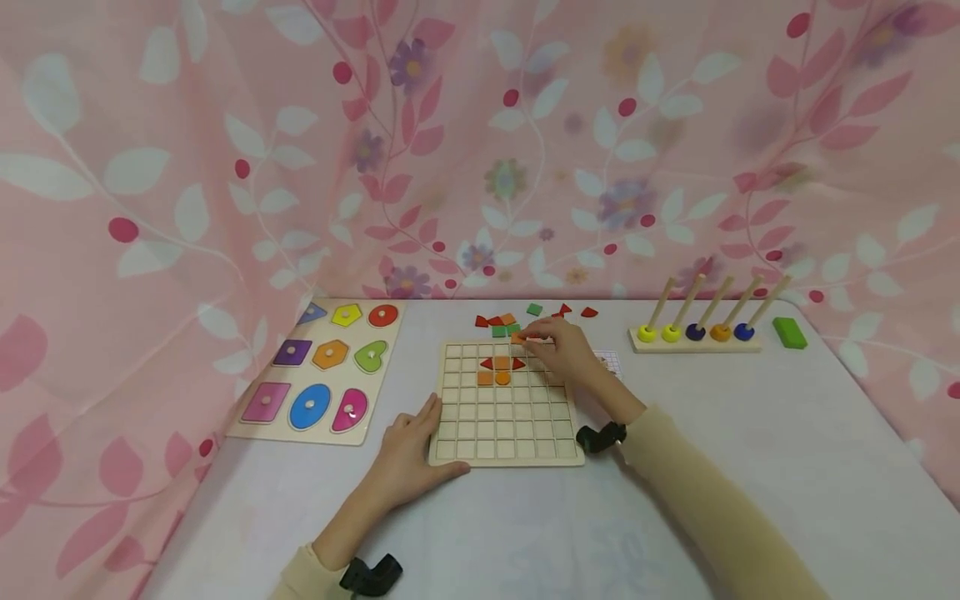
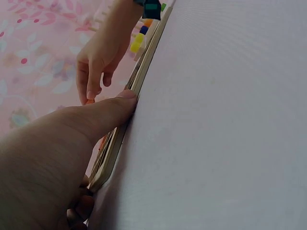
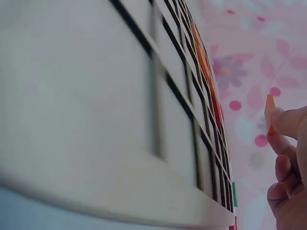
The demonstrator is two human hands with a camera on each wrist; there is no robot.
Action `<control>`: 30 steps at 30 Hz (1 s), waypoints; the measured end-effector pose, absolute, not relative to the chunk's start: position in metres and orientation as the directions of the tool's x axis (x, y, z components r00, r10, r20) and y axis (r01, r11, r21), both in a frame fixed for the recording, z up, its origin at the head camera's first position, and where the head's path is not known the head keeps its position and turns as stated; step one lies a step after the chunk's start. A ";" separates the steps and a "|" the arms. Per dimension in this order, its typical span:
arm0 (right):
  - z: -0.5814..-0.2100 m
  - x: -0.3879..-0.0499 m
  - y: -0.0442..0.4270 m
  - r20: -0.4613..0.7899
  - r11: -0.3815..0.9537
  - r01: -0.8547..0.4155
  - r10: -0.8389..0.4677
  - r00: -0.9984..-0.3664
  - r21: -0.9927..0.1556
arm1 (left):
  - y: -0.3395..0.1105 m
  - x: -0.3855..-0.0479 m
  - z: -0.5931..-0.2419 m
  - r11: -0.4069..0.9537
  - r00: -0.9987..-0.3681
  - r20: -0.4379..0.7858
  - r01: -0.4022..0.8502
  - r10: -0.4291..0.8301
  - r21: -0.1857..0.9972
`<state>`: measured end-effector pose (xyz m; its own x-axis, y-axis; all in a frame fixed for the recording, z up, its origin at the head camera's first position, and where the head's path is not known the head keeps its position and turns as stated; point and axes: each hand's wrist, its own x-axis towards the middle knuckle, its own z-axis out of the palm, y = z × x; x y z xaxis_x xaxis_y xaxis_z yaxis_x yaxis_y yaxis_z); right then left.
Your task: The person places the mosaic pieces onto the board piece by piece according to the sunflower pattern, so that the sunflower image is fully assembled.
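Note:
A wooden grid board point(image 1: 495, 421) lies on the table, with orange squares point(image 1: 485, 378), an orange round piece point(image 1: 502, 378) and red triangles point(image 1: 518, 364) in its upper cells. The right hand point(image 1: 562, 354) pinches an orange piece point(image 3: 269, 112) between thumb and fingertips over the board's far edge. At the board's lower left corner the left hand point(image 1: 408, 458) holds the frame, thumb along the near edge and fingers along the left side. The left wrist view shows the left thumb point(image 2: 112, 110) on the board's edge.
Loose red, green point(image 1: 534, 309) and orange pieces lie beyond the board. A shape puzzle point(image 1: 303, 423) is at the left. To the right stand a peg rack point(image 1: 697, 344) with coloured beads and a green block point(image 1: 790, 332). A small pattern card point(image 1: 611, 362) lies partly behind the right hand.

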<state>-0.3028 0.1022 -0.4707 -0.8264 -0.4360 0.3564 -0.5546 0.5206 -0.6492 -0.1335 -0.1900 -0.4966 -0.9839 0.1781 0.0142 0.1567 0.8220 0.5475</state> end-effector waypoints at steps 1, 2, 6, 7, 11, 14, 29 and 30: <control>-0.471 -0.296 0.103 0.353 0.516 -0.551 -0.435 -0.828 -0.656 | -0.190 -0.134 -0.496 0.821 -0.984 0.012 0.154 0.176 0.550; -0.472 -0.289 0.103 0.344 0.516 -0.543 -0.434 -0.833 -0.663 | -0.191 -0.134 -0.495 0.821 -0.985 0.013 0.153 0.174 0.551; -0.474 -0.273 0.103 0.316 0.508 -0.525 -0.442 -0.839 -0.683 | -0.192 -0.136 -0.494 0.823 -0.986 0.018 0.149 0.166 0.548; -0.475 -0.271 0.102 0.311 0.506 -0.525 -0.450 -0.837 -0.684 | -0.192 -0.136 -0.494 0.823 -0.986 0.019 0.149 0.166 0.549; -0.480 -0.266 0.102 0.264 0.510 -0.494 -0.459 -0.849 -0.704 | -0.192 -0.137 -0.494 0.821 -0.986 0.022 0.149 0.165 0.551; -0.486 -0.264 0.103 0.237 0.527 -0.471 -0.452 -0.860 -0.707 | -0.191 -0.136 -0.495 0.815 -0.986 0.024 0.151 0.166 0.559; -0.506 -0.257 0.108 0.357 0.491 -0.570 -0.463 -0.811 -0.658 | -0.188 -0.133 -0.495 0.818 -0.985 0.027 0.159 0.173 0.552; -0.506 -0.257 0.108 0.357 0.494 -0.570 -0.462 -0.812 -0.657 | -0.188 -0.133 -0.495 0.819 -0.985 0.025 0.158 0.173 0.552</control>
<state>-0.2570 0.1080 -0.5062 -0.8119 -0.4617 0.3573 -0.5699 0.4941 -0.6566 -0.1327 -0.1880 -0.4951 -0.9845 0.1734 0.0250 0.1583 0.8188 0.5519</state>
